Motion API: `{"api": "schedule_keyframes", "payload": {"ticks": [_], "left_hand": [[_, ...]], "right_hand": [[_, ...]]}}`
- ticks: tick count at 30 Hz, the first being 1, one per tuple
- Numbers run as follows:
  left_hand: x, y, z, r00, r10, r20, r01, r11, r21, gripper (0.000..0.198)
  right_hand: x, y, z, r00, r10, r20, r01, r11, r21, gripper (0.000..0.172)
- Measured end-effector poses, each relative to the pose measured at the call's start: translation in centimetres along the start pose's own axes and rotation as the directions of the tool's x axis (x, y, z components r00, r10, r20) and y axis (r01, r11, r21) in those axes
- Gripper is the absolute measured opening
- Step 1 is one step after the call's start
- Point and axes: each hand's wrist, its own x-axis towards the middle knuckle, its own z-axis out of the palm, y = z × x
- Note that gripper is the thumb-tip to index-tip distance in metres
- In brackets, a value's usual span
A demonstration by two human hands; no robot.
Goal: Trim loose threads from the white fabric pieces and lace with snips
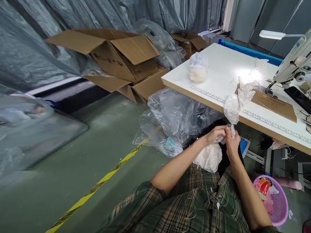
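Observation:
White lace fabric (232, 108) hangs over the front edge of the sewing table (218, 55), running up toward the sewing machine (295, 55). Just below that edge, my left hand (215, 134) and my right hand (232, 140) meet, with fingers closed on the lace. A further bunch of the white lace (210, 157) rests in my lap under the hands. Fingertips hide part of the gripped fabric. On the tabletop, more lace lies beside the machine's needle area, under a bright lamp (272, 34).
A wrapped roll of pale material (198, 68) stands on the table's left end. Clear plastic bags (179, 113) lie below it, near open cardboard boxes (121, 61). A pink basket (279, 204) with scraps sits at lower right. Yellow-black tape (104, 179) crosses the floor.

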Motion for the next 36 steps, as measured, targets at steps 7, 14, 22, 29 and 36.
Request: {"api": "schedule_keyframes", "payload": {"ticks": [7,14,22,29,36], "left_hand": [[-1.2,0.9,-0.2,0.989,0.128,-0.078,-0.106,0.967,0.232,0.018],[-3.0,2.7,-2.0,0.942,0.244,0.230,-0.329,0.808,0.489,0.023],[-7.6,2.7,-1.2,0.972,0.094,0.217,-0.186,0.871,0.455,0.027],[-8.0,2.5,-1.8,0.995,0.067,0.068,-0.090,0.895,0.438,0.031],[-8.0,2.7,-1.7,0.996,0.070,0.054,-0.087,0.883,0.461,0.027]], "right_hand": [[-2.7,0.7,-1.9,0.996,-0.059,-0.067,0.057,0.998,-0.026,0.046],[-5.6,-2.0,-4.6,0.923,-0.239,0.300,0.286,0.950,-0.125,0.036],[-7.0,-3.5,-6.9,0.815,-0.202,0.543,0.335,0.929,-0.156,0.029],[-4.5,-3.1,-6.4,0.850,-0.021,0.526,0.178,0.952,-0.249,0.065],[-3.8,-3.4,-4.5,0.822,-0.097,0.562,0.298,0.913,-0.279,0.062]]}}
